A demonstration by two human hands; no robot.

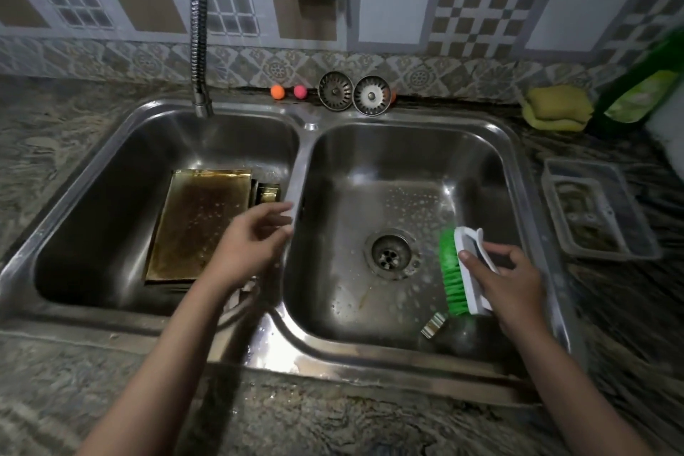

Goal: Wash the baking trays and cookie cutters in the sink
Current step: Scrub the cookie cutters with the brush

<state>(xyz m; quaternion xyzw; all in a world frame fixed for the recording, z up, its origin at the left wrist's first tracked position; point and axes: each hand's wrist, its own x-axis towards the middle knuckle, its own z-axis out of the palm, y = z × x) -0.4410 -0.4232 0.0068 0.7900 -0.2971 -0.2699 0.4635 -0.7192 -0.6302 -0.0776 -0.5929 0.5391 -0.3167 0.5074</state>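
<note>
A gold-coloured baking tray (196,222) lies flat in the left basin of the steel double sink (303,159), with a smaller gold tin (267,192) at its far right corner. My left hand (251,244) hovers open over the divider, beside the tray's right edge, holding nothing. My right hand (507,278) grips a white scrubbing brush (468,270) with green bristles over the right basin. A small shiny metal cookie cutter (433,325) lies on the right basin's floor near the front, below the brush.
A flexible tap hose (199,30) hangs over the left basin. Two sink strainers (353,92) and small orange and pink balls (288,91) stand along the back rim. A yellow sponge (557,108), a green bottle (644,85) and a clear plastic container (599,207) sit on the right counter.
</note>
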